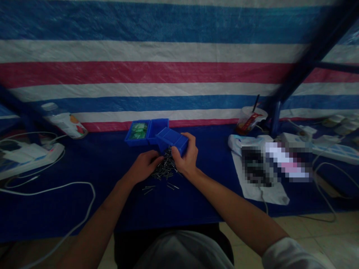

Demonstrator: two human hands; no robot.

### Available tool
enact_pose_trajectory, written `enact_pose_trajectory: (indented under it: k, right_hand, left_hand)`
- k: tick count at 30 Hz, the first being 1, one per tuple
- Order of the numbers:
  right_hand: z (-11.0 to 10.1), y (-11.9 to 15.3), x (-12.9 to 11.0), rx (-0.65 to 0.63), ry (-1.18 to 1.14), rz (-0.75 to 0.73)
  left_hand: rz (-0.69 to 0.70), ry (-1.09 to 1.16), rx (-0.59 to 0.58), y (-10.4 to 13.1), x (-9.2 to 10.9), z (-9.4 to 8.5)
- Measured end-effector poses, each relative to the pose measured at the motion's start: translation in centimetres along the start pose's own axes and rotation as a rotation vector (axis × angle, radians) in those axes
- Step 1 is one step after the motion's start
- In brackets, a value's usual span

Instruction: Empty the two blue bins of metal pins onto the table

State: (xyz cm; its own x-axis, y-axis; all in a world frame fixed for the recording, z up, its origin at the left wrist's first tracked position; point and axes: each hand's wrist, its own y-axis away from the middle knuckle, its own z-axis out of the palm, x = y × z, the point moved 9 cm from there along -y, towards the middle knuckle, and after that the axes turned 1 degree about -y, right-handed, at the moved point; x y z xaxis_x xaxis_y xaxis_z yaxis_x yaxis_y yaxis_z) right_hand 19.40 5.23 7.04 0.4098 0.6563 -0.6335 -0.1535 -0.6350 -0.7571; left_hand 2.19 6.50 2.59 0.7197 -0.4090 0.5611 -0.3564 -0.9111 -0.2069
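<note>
A small blue plastic bin (174,139) is gripped in my right hand (189,157), thumb on the near side and fingers over the far edge. It is tipped over a heap of thin metal nails (165,168) on the blue tabletop. My left hand (144,165) is cupped at the left side of the heap, thumb apart and touching the nails. Its other fingertips are partly hidden. A few loose nails (149,189) lie in front of the pile. Behind stand a blue bin (136,141) with green-and-clear packets (139,130) and another blue bin (159,124).
At the left are a bottle (67,123), a power strip (33,160) and a white cable (91,194). To the right stand a plastic cup with a straw (249,118), a white sheet (252,192) under blurred-out items, and another power strip (336,151). Striped sheeting (179,52) hangs behind.
</note>
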Motion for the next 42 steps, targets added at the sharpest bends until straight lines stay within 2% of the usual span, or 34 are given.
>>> enact_pose_trajectory:
  k: [7,18,32,42]
  right_hand:
    - [0.03,-0.03,-0.12,0.0,0.003,-0.01]
    - [-0.02,-0.02,-0.5,-0.004,0.034,-0.049]
    - [0.23,0.08,-0.01,-0.034,-0.007,-0.014]
    - [0.03,-0.02,-0.28,-0.008,0.003,-0.044]
  left_hand:
    - [-0.032,0.002,0.004,0.04,-0.22,-0.15]
    - [-0.024,0.021,-0.001,0.08,0.02,-0.17]
    - [0.005,-0.006,0.015,0.06,0.18,-0.27]
    - [0.008,0.005,0.023,0.06,0.02,-0.15]
